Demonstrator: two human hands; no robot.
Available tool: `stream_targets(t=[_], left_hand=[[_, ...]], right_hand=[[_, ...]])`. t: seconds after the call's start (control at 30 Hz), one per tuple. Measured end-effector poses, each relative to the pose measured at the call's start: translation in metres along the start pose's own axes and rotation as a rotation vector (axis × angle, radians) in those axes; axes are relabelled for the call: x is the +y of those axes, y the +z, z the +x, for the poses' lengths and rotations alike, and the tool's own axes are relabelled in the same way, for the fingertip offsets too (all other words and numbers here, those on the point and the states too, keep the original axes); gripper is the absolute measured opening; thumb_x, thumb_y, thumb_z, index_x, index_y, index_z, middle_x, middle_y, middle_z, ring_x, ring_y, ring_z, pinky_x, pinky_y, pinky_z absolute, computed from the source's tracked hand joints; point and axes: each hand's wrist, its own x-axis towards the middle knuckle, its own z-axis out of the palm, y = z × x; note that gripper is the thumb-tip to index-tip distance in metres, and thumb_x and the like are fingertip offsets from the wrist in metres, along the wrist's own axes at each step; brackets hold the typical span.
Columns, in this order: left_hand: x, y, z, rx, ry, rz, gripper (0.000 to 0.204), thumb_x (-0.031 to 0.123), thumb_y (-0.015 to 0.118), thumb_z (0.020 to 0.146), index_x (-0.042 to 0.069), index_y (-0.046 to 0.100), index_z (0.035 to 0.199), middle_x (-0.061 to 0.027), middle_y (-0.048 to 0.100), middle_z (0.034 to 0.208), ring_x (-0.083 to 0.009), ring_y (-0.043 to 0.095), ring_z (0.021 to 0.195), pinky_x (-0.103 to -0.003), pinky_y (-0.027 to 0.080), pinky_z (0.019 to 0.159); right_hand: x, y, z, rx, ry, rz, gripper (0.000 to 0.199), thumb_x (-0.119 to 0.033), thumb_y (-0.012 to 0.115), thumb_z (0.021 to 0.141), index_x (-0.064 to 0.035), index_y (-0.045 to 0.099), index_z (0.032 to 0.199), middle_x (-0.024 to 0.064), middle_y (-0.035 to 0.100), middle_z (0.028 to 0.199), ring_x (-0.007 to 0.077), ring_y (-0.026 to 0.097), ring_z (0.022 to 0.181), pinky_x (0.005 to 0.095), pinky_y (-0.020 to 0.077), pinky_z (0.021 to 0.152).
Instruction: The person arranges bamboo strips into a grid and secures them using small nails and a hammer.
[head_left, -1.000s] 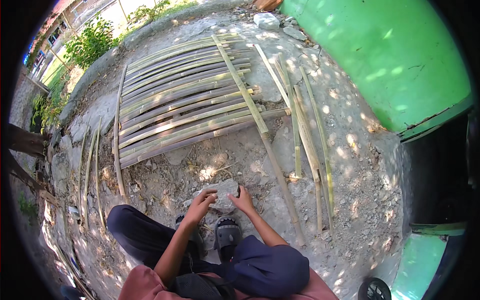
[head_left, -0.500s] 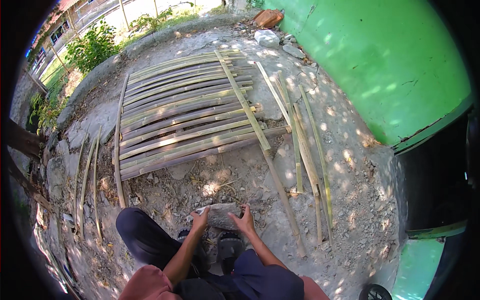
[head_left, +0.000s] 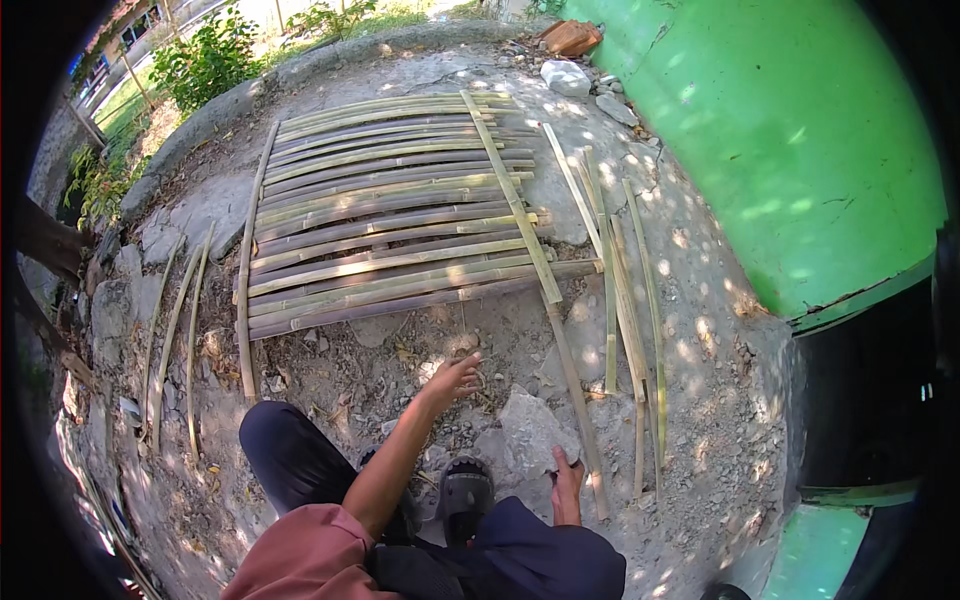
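A grey flat stone [head_left: 530, 432] lies on the dirt just in front of my sandalled foot [head_left: 465, 495]. My right hand [head_left: 566, 478] rests at the stone's near right edge, beside a long bamboo slat [head_left: 572, 400]. My left hand [head_left: 452, 380] is stretched forward over the ground with its fingers spread, holding nothing. Ahead of it lies a panel of split bamboo slats [head_left: 390, 215] laid side by side, crossed by a bamboo strip [head_left: 510, 200].
Loose bamboo strips [head_left: 630, 300] lie right of the panel, and more [head_left: 175, 330] at the left. A green wall [head_left: 800, 140] rises on the right. Rubble and a white stone [head_left: 566, 75] sit at the far end. Shrubs [head_left: 205, 60] grow beyond a concrete curb.
Both hands were on the flat stone. The left hand has let go and reached forward toward the bamboo panel; the right hand has slid to the stone's right edge. The view has shifted closer.
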Motion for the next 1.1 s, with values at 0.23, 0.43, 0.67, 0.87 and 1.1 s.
stream_targets(t=[0.23, 0.43, 0.67, 0.87, 1.1], left_hand=[[0.059, -0.064, 0.126, 0.176, 0.341, -0.808, 0.105, 0.045, 0.084, 0.094, 0.013, 0.019, 0.171, -0.0219, 0.024, 0.175, -0.0401, 0.035, 0.158, -0.052, 0.038, 0.128], [0.069, -0.037, 0.166, 0.216, 0.229, -1.011, 0.063, 0.043, 0.070, 0.105, 0.011, 0.047, 0.154, -0.0193, 0.054, 0.155, -0.0387, 0.053, 0.144, -0.059, 0.043, 0.124], [0.121, -0.022, 0.117, 0.273, 0.225, -0.971, 0.052, 0.048, 0.054, 0.113, 0.004, 0.055, 0.142, -0.0223, 0.067, 0.135, -0.0404, 0.069, 0.124, -0.064, 0.055, 0.109], [0.155, -0.024, 0.065, 0.221, 0.201, -0.944, 0.053, 0.044, 0.051, 0.114, 0.002, 0.050, 0.145, -0.0232, 0.065, 0.133, -0.0399, 0.072, 0.111, -0.061, 0.060, 0.103], [0.176, -0.024, 0.035, 0.180, 0.232, -0.938, 0.053, 0.041, 0.053, 0.114, -0.004, 0.048, 0.143, -0.0231, 0.063, 0.133, -0.0395, 0.070, 0.113, -0.058, 0.061, 0.103]], right_hand=[[-0.001, -0.074, -0.073, 0.407, 0.109, 0.116, 0.063, -0.029, 0.083, 0.094, -0.0039, 0.056, 0.146, 0.0148, 0.068, 0.134, 0.0315, 0.069, 0.116, 0.0472, 0.0569, 0.095], [-0.030, -0.101, -0.128, 0.494, 0.152, 0.187, 0.060, -0.033, 0.078, 0.097, 0.0025, 0.058, 0.141, 0.0193, 0.069, 0.132, 0.0351, 0.072, 0.111, 0.0489, 0.0597, 0.097], [-0.084, -0.054, -0.164, 0.147, 0.228, 0.348, 0.059, -0.037, 0.075, 0.098, 0.0058, 0.060, 0.137, 0.0211, 0.073, 0.126, 0.0377, 0.076, 0.104, 0.0502, 0.0626, 0.097], [-0.116, -0.071, -0.141, 0.076, 0.061, 0.346, 0.064, -0.043, 0.075, 0.099, -0.0004, 0.058, 0.144, 0.0177, 0.070, 0.132, 0.0353, 0.071, 0.115, 0.0492, 0.0595, 0.103], [-0.057, -0.056, -0.126, 0.093, 0.043, 0.378, 0.064, -0.038, 0.079, 0.099, -0.0025, 0.057, 0.147, 0.0149, 0.068, 0.137, 0.0315, 0.069, 0.119, 0.0464, 0.0590, 0.101]])
